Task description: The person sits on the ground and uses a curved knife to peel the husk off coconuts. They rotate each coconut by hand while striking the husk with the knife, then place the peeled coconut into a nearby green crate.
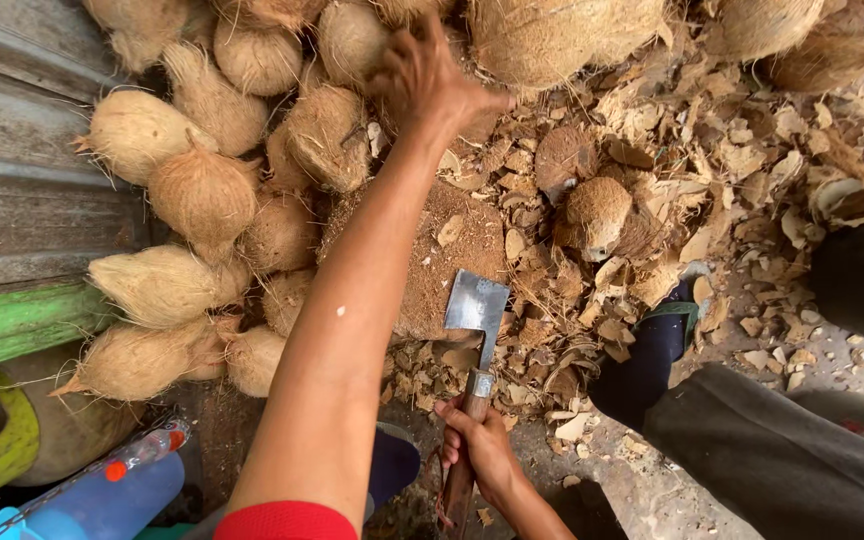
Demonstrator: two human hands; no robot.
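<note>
While the big heap of brown fibrous husked coconuts [207, 190] fills 9–12 o'clock, left hand [427, 80] reaches in at 12, fingers spread wide, touching one nut. Right hand [482, 450], at 6, fingers wrapped round wooden-handled steel cleaver [472, 345], blade pointing to 12 w/ husk scraps [652, 200] around.

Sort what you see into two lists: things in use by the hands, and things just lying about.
In use:
left hand reaching into the husked coconuts
right hand gripping the cleaver
chopping block

Lying about:
husk scraps
blue bottle
green ledge
</note>
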